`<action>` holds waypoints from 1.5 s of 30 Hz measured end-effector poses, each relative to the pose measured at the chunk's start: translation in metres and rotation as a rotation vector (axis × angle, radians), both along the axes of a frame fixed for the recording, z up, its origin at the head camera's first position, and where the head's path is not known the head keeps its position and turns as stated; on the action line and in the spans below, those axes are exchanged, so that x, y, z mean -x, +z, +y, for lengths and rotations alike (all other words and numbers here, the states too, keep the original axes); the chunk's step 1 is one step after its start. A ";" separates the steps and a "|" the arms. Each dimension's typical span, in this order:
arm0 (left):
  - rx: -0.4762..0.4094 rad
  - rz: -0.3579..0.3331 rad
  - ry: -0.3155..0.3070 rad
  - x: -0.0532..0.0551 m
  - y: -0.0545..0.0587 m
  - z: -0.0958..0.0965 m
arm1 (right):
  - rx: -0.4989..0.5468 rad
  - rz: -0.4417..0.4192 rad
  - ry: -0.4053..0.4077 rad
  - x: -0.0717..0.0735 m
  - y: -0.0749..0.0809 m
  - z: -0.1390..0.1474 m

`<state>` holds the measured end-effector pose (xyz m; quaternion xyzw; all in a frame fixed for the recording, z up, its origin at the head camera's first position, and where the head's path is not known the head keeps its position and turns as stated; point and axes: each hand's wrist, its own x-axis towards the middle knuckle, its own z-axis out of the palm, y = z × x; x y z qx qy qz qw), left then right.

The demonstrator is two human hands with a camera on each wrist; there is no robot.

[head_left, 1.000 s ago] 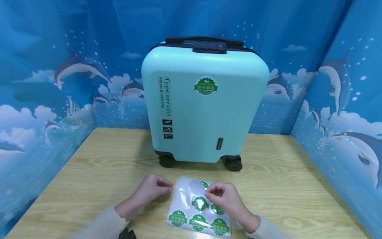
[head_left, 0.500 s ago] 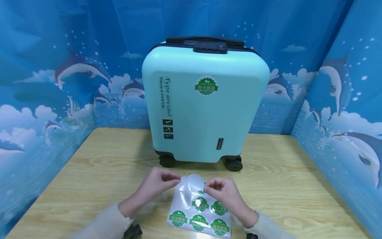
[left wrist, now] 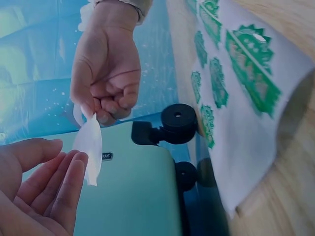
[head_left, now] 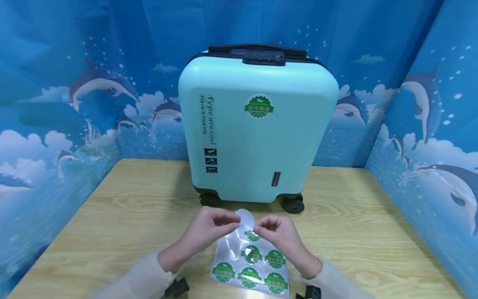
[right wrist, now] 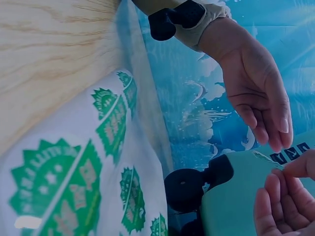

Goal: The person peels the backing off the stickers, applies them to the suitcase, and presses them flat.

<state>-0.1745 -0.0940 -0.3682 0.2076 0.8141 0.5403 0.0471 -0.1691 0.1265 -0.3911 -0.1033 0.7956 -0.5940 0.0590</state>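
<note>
A round sticker (head_left: 245,218) stands raised over the far end of the sticker sheet (head_left: 228,254), its pale back showing. Thumb and index finger of my right hand (head_left: 281,237) pinch its right edge. My left hand (head_left: 209,233) is at the sticker's other side; in the left wrist view its fingertips (left wrist: 78,162) come up against the sticker (left wrist: 90,140), while the thumb stays apart from it. Green badge stickers remain on the sheet, which lies on the table with a curled edge in the wrist views.
Behind the hands stands a mint suitcase (head_left: 257,145) on black wheels (head_left: 293,204), with a green badge sticker (head_left: 259,106) on its upper front. The wooden table (head_left: 347,232) is bordered by a blue dolphin-print curtain (head_left: 149,50).
The right hand has lifted the round sticker up and away from the sheet, toward the suitcase. My left hand has moved right and forward until it is beside the sticker.
</note>
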 end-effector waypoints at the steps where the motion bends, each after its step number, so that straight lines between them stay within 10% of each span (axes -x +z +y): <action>1: -0.006 0.004 -0.004 0.000 0.001 0.001 | -0.001 0.001 -0.002 0.000 0.001 0.000; 45: -0.089 0.052 0.066 0.006 0.008 0.022 | 0.026 0.132 0.027 0.014 0.035 -0.010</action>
